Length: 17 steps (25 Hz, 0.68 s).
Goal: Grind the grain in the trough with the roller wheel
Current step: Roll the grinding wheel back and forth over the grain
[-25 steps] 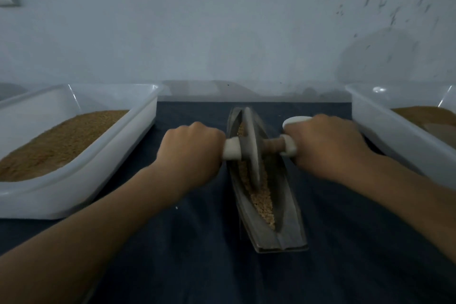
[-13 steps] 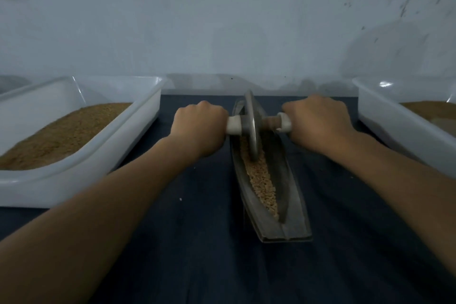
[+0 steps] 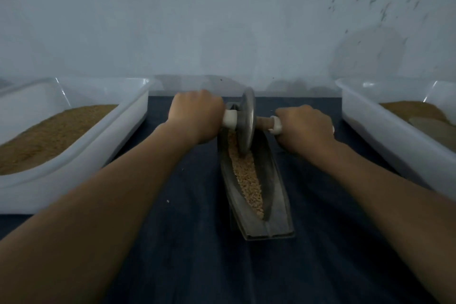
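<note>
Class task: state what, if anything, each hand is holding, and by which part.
The roller wheel, by its axle: the left hand grips the left handle, the right hand grips the right handle.

The roller wheel [image 3: 246,123] partly hides the trough [image 3: 271,180].

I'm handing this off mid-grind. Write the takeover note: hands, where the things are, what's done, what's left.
Hands: left hand grips the handle left of the roller wheel; right hand grips the one on its right.
Things: the wheel stands at the far end of the trough, which lies on the dark cloth; grain lines the groove from the wheel to the near end.
Done: wheel seated, both hands on.
Left: grain looks coarse; roll the wheel along the whole groove.
</note>
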Each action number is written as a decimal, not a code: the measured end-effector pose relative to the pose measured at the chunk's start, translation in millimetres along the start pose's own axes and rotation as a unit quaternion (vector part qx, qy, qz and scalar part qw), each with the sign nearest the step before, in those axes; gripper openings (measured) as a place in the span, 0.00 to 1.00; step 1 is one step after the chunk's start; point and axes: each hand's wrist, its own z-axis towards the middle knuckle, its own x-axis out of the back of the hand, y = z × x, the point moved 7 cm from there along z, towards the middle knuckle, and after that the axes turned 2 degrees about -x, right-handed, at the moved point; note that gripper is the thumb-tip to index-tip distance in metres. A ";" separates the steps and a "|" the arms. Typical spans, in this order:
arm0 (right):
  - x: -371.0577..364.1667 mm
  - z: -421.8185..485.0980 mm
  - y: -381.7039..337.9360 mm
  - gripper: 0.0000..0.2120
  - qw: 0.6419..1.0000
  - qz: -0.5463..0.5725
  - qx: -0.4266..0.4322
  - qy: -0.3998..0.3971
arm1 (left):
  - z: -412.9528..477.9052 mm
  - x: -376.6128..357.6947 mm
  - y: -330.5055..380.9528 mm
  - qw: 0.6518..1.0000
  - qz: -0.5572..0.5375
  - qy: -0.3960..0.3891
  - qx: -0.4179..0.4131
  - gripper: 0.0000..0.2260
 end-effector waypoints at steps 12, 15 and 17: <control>13.4 -6.4 -1.4 0.07 0.998 -0.049 0.025 0.033 | -20.5 -5.5 -5.1 0.999 -0.009 0.032 0.016 0.03; 7.8 4.8 0.1 0.03 0.999 -0.039 0.027 -0.026 | -9.6 -9.7 -6.3 0.999 -0.028 -0.014 0.012 0.06; 16.9 -26.3 5.1 0.08 0.994 -0.051 0.082 0.049 | -41.7 -1.6 -0.9 0.998 -0.021 0.051 -0.017 0.06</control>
